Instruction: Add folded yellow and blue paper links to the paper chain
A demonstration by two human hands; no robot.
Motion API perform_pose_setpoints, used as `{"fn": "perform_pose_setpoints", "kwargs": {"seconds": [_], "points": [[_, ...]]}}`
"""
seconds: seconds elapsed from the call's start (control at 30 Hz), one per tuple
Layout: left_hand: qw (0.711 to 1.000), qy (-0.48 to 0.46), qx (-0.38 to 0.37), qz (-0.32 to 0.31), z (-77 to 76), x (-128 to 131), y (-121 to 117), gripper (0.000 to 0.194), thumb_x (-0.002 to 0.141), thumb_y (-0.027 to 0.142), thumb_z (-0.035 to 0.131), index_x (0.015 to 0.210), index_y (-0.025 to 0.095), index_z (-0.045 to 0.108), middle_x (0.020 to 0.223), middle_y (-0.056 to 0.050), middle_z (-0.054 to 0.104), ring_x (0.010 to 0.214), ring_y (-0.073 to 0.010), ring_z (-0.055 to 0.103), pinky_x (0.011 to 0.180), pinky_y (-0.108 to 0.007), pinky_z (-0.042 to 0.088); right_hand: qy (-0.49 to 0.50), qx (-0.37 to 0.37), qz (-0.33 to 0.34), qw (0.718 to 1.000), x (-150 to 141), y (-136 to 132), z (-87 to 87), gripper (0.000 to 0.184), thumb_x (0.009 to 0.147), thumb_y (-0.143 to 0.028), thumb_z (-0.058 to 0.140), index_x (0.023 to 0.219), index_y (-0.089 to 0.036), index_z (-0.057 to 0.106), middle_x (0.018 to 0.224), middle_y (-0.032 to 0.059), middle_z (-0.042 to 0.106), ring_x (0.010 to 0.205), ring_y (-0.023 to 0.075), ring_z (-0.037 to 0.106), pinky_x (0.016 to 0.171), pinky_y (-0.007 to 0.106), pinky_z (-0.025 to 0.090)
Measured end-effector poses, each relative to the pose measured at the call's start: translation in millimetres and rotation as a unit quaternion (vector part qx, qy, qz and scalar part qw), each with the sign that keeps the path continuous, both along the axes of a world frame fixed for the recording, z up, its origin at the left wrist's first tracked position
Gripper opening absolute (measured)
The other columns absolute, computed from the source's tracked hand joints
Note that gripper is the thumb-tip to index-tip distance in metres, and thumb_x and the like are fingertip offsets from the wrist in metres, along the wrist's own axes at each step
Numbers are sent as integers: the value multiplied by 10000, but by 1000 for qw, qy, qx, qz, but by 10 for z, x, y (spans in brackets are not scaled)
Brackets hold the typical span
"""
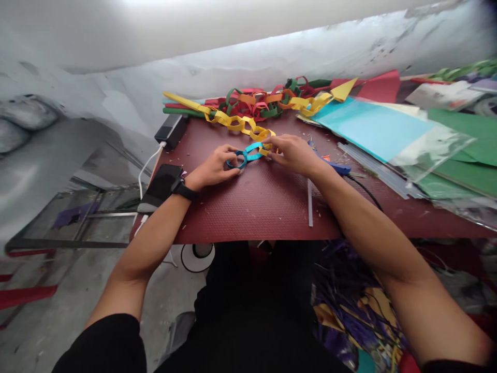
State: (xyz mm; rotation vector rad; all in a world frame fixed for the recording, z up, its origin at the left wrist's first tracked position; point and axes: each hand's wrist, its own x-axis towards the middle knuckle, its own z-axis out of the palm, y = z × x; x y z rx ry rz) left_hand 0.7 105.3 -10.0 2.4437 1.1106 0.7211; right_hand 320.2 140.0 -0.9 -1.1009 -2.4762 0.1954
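Note:
A paper chain lies across the dark red table, and both my hands are at its near end. My left hand point(220, 165), with a black band on the wrist, has its fingers closed on the blue paper ring point(241, 160) at the end. A second, lighter blue paper ring point(254, 151) connects it to the yellow links. My right hand point(292, 152) pinches the yellow paper link point(265, 150) next to the light blue one. From there the yellow paper chain point(235, 123) runs back and left over the table.
Red, green and orange paper chains point(267, 101) are heaped at the back. A blue glue gun point(338, 168) with a black cord and a clear glue stick point(309, 202) lie right. Sheets in plastic sleeves point(373, 127) cover the right side. A black box point(171, 130) and a phone point(161, 184) sit left.

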Motion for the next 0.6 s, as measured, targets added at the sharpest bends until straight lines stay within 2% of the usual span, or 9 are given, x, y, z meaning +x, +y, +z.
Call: {"fn": "perform_pose_setpoints", "kwargs": {"seconds": [0.1, 0.2, 0.3, 0.4, 0.5, 0.6], "points": [[1000, 7, 8, 24, -28, -22, 14, 88, 953, 292, 841, 953, 226, 783, 1450, -130, 752, 1383, -329, 716, 1275, -609, 554, -37, 27, -15, 999, 1, -8, 20, 425, 1076, -282, 623, 1452, -175, 790, 1155, 174, 835, 1096, 360, 704, 961, 470, 511], [998, 18, 18, 55, -48, -45, 32, 167, 942, 365, 884, 954, 225, 794, 1394, -132, 766, 1316, -350, 717, 1229, -642, 557, -54, 66, -32, 996, -16, -18, 1, 497, 1081, -301, 617, 1546, -173, 740, 1154, 169, 845, 1095, 370, 683, 948, 482, 499], [996, 33, 27, 83, -54, -79, 57, 231, 943, 423, 906, 910, 232, 779, 1281, -109, 786, 1193, -316, 719, 1154, -592, 586, -53, 85, -46, 994, -32, -10, -44, 563, 1077, -369, 658, 1610, -190, 687, 1117, 157, 848, 1084, 377, 669, 930, 480, 488], [994, 36, 38, 95, -67, -104, 78, 196, 948, 357, 866, 862, 233, 741, 1203, -97, 787, 1150, -296, 716, 1114, -541, 595, -52, 73, -49, 995, -41, 8, -77, 616, 1069, -458, 707, 1626, -197, 672, 1113, 168, 841, 1093, 394, 662, 926, 487, 486], [994, 33, 42, 95, -97, -89, 86, 181, 934, 329, 847, 850, 232, 719, 1208, -98, 784, 1165, -301, 715, 1121, -539, 587, -55, 51, -45, 996, -48, 14, -86, 574, 1069, -478, 726, 1580, -218, 709, 1126, 165, 836, 1131, 411, 660, 946, 509, 483], [995, 34, 34, 89, -85, -37, 83, 251, 923, 439, 882, 928, 240, 729, 1227, -97, 781, 1185, -320, 710, 1139, -558, 585, -47, 49, -35, 997, -50, 0, -84, 462, 1071, -450, 724, 1488, -253, 760, 1162, 154, 836, 1164, 411, 651, 979, 531, 478]]}}
